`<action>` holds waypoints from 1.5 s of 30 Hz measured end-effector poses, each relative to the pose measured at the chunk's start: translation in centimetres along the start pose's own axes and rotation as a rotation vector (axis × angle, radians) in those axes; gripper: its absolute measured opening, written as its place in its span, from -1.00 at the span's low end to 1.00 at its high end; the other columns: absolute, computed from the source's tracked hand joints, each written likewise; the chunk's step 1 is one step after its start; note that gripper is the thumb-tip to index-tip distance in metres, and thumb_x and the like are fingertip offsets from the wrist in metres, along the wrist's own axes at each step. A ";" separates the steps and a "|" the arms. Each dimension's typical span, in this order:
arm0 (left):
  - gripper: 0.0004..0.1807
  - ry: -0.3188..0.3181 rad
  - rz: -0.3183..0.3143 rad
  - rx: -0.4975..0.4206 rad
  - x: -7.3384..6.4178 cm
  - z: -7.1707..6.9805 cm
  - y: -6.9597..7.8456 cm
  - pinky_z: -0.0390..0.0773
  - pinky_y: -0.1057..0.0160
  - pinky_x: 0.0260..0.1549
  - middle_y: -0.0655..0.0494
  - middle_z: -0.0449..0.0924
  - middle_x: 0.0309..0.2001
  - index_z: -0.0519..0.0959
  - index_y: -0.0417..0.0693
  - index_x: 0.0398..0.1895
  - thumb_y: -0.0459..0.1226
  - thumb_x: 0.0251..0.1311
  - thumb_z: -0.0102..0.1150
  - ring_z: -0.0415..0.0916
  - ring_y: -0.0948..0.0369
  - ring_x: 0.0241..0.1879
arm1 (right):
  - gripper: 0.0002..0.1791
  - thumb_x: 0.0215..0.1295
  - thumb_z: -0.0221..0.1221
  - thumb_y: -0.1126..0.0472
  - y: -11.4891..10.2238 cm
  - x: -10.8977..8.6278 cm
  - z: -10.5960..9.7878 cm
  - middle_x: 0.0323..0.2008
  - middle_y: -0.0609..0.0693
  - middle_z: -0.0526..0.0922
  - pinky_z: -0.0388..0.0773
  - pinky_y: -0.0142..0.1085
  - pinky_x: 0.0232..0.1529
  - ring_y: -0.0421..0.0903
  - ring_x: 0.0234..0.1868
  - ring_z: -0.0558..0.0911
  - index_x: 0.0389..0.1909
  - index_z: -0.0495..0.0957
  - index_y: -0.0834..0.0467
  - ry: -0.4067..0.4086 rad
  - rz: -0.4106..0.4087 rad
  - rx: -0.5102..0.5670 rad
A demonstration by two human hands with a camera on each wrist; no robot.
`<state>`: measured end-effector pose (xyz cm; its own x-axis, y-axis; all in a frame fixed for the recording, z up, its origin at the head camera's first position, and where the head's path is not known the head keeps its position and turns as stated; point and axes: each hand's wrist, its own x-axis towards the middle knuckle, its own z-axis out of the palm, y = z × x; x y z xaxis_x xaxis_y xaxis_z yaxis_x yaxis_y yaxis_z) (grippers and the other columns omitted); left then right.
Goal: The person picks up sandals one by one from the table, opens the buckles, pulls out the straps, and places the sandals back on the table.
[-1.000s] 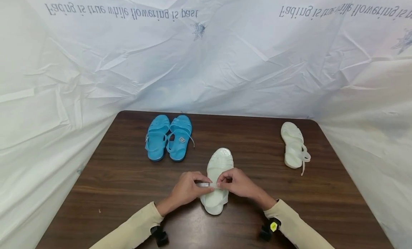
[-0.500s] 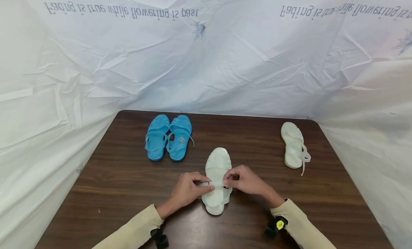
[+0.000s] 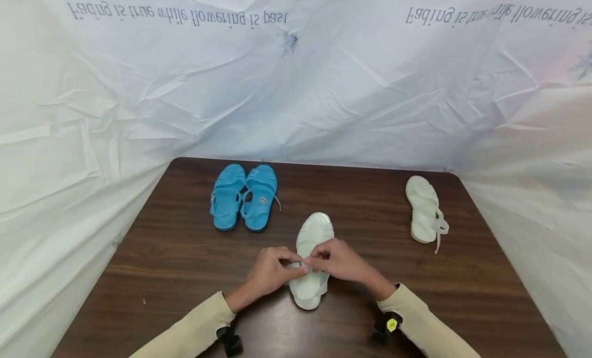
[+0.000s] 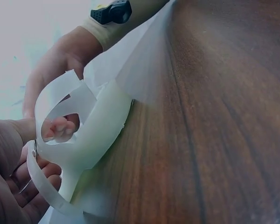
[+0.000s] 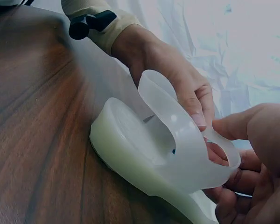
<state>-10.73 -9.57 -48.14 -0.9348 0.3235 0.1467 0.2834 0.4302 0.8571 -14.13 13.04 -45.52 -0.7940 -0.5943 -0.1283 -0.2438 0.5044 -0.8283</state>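
Note:
A translucent white jelly sandal (image 3: 315, 228) lies on the table with its toe pointing away from me. My left hand (image 3: 270, 268) pinches the buckle end of its ankle strap over the middle of the shoe. From the other side my right hand (image 3: 341, 261) pinches the free strap end, its fingertips meeting those of the left. In the right wrist view the strap (image 5: 179, 123) arches above the heel (image 5: 123, 128). The left wrist view has a small metal buckle (image 4: 35, 148) beside the left fingers. Fingers hide the strap's tip.
A pair of blue sandals (image 3: 260, 206) stands at the back left of the brown wooden table (image 3: 185, 276). The other white sandal (image 3: 422, 209) lies at the right, its strap hanging loose. White printed sheeting (image 3: 296, 101) surrounds the table.
The right hand first drew away to the right, then came back left to the left hand's fingertips. My left hand has stayed nearly still at the strap.

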 end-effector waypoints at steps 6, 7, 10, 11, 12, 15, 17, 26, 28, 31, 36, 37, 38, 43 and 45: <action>-0.79 0.022 0.007 0.007 -0.3 0.3 -0.3 0.54 0.38 -0.44 0.45 0.67 -0.41 0.83 0.15 -0.27 0.01 0.12 0.52 0.50 0.42 -0.43 | -0.81 0.38 0.28 0.13 -0.1 0.3 0.5 -0.56 -0.07 0.64 0.30 -0.42 -0.56 -0.30 -0.60 0.35 -0.42 0.74 0.09 -0.020 0.021 0.097; -0.79 0.028 0.010 0.010 -0.3 0.3 -0.3 0.53 0.38 -0.44 0.46 0.66 -0.42 0.83 0.15 -0.27 0.01 0.13 0.52 0.49 0.42 -0.44 | -0.81 0.37 0.29 0.14 0.0 0.3 0.5 -0.56 -0.06 0.64 0.29 -0.41 -0.56 -0.29 -0.60 0.36 -0.42 0.74 0.10 -0.019 0.030 0.113; -0.80 0.053 0.006 -0.004 -0.5 0.4 -0.4 0.52 0.38 -0.47 0.47 0.64 -0.44 0.82 0.17 -0.29 0.01 0.12 0.52 0.48 0.40 -0.47 | -0.79 0.35 0.30 0.16 0.3 0.3 0.6 -0.60 -0.05 0.60 0.34 -0.40 -0.54 -0.25 -0.57 0.41 -0.45 0.72 0.16 -0.005 0.058 0.156; -0.81 0.059 -0.001 -0.017 -0.6 0.4 -0.4 0.52 0.38 -0.47 0.47 0.64 -0.44 0.82 0.18 -0.29 0.00 0.12 0.53 0.48 0.40 -0.47 | -0.78 0.35 0.29 0.18 0.4 0.3 0.6 -0.61 -0.06 0.58 0.37 -0.39 -0.52 -0.24 -0.56 0.43 -0.47 0.71 0.18 -0.001 0.067 0.164; -0.82 0.067 -0.007 -0.028 -0.6 0.4 -0.4 0.53 0.38 -0.48 0.46 0.65 -0.44 0.82 0.19 -0.29 0.00 0.11 0.53 0.49 0.40 -0.47 | -0.77 0.35 0.29 0.18 0.5 0.2 0.5 -0.62 -0.06 0.57 0.40 -0.38 -0.51 -0.22 -0.55 0.45 -0.47 0.70 0.21 0.005 0.073 0.171; -0.82 0.091 -0.027 -0.055 -0.7 0.4 -0.6 0.55 0.37 -0.48 0.44 0.67 -0.43 0.82 0.19 -0.30 -0.02 0.08 0.55 0.52 0.39 -0.46 | -0.75 0.34 0.29 0.19 0.8 0.0 0.2 -0.61 -0.06 0.58 0.52 -0.33 -0.45 -0.17 -0.51 0.54 -0.49 0.67 0.25 0.035 0.083 0.176; -0.81 0.100 -0.030 -0.055 -0.8 0.4 -0.5 0.54 0.37 -0.47 0.43 0.69 -0.41 0.82 0.17 -0.30 -0.02 0.08 0.55 0.52 0.39 -0.44 | -0.76 0.33 0.29 0.20 0.9 -0.3 0.0 -0.59 -0.02 0.62 0.56 -0.30 -0.43 -0.14 -0.49 0.59 -0.49 0.68 0.25 0.057 0.086 0.167; -0.80 0.112 -0.042 -0.026 -0.7 0.7 -0.4 0.40 0.38 -0.58 0.45 0.61 -0.50 0.83 0.17 -0.32 0.01 0.08 0.55 0.37 0.37 -0.55 | -0.79 0.36 0.27 0.24 1.4 -1.5 -1.1 -0.49 0.14 0.69 0.54 -0.22 -0.42 -0.11 -0.46 0.59 -0.45 0.71 0.25 0.096 0.088 0.170; -0.79 0.104 -0.041 -0.028 -0.6 0.7 -0.3 0.40 0.38 -0.58 0.45 0.60 -0.52 0.83 0.16 -0.31 0.02 0.08 0.54 0.36 0.38 -0.56 | -0.78 0.37 0.25 0.22 1.3 -1.5 -1.3 -0.49 0.10 0.69 0.55 -0.21 -0.39 -0.10 -0.43 0.60 -0.44 0.70 0.25 0.091 0.093 0.159; -0.78 0.092 -0.042 -0.031 -0.5 0.8 -0.2 0.42 0.37 -0.57 0.44 0.60 -0.51 0.83 0.14 -0.31 0.01 0.08 0.54 0.37 0.38 -0.55 | -0.78 0.39 0.22 0.20 1.0 -1.2 -1.5 -0.48 0.05 0.69 0.58 -0.20 -0.30 -0.09 -0.38 0.63 -0.38 0.71 0.24 0.075 0.096 0.147; -0.81 0.074 -0.051 -0.038 -0.5 0.7 -0.1 0.49 0.37 -0.50 0.46 0.64 -0.46 0.83 0.17 -0.31 -0.01 0.08 0.55 0.45 0.39 -0.48 | -0.72 0.44 0.18 0.10 0.1 -0.4 -1.0 -0.45 0.03 0.70 0.62 -0.23 -0.25 -0.07 -0.35 0.65 -0.34 0.74 0.18 0.027 0.085 0.139; -0.81 0.071 -0.051 -0.039 -0.5 0.6 -0.1 0.51 0.37 -0.49 0.46 0.65 -0.45 0.82 0.18 -0.30 -0.01 0.08 0.55 0.46 0.39 -0.47 | -0.70 0.45 0.19 0.06 -0.1 -0.3 -0.8 -0.46 0.02 0.70 0.62 -0.24 -0.27 -0.08 -0.35 0.65 -0.36 0.74 0.17 0.022 0.085 0.133; -0.81 0.069 -0.050 -0.038 -0.5 0.6 -0.1 0.52 0.37 -0.48 0.46 0.65 -0.44 0.82 0.17 -0.29 -0.02 0.08 0.55 0.47 0.39 -0.46 | -0.68 0.45 0.20 0.02 -0.2 -0.1 -0.6 -0.47 0.01 0.70 0.62 -0.26 -0.29 -0.09 -0.38 0.64 -0.40 0.74 0.14 0.023 0.088 0.123; -0.82 0.069 -0.042 -0.040 -0.6 0.6 -0.1 0.51 0.37 -0.48 0.46 0.67 -0.42 0.82 0.20 -0.29 -0.02 0.09 0.55 0.48 0.39 -0.45 | -0.69 0.38 0.29 -0.01 -0.3 0.2 0.3 -0.50 -0.04 0.68 0.53 -0.31 -0.41 -0.17 -0.47 0.55 -0.43 0.74 0.13 0.044 0.097 0.139; -0.83 0.078 -0.039 -0.044 -0.7 0.6 -0.2 0.51 0.37 -0.48 0.45 0.66 -0.43 0.82 0.22 -0.30 -0.01 0.09 0.55 0.48 0.38 -0.46 | -0.73 0.35 0.32 0.04 -0.2 0.1 0.5 -0.51 -0.02 0.68 0.51 -0.32 -0.42 -0.18 -0.48 0.52 -0.41 0.75 0.16 0.047 0.103 0.176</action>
<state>-10.03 -9.32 -48.72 -0.9593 0.2399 0.1491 0.2382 0.4036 0.8834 -13.90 12.52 -45.66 -0.8355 -0.5135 -0.1954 -0.0619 0.4414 -0.8952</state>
